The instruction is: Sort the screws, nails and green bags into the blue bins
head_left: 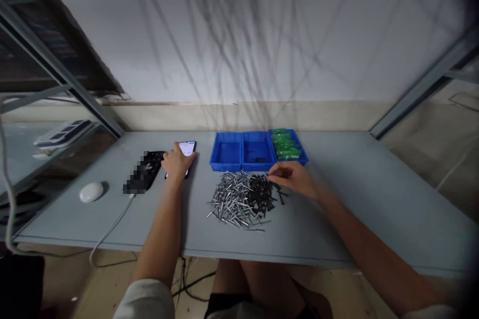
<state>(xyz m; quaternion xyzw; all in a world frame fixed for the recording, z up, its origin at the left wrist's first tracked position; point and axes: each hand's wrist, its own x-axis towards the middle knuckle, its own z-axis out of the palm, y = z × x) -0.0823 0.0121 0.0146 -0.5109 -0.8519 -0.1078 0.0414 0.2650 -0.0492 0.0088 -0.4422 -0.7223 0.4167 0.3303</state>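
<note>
Metal pins (241,200) lie heaped on the worktop (374,199). The right hand (294,178) sits at the pile's far edge, fingers (274,174) pressed together; the left hand (177,162) rests flat on a phone (188,148). Beyond stand blue bins (258,152), one holding green parts (285,143).

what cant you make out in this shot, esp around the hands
From the head view:
Phone screen: partly covered by the left hand, and the visible part is too washed out to read.
Right hand: its fingers hide whether it pinches a piece from the pile.
Black object: pixelated, so its kind is unclear.
Green items in the right blue bin: too small to identify.
</note>
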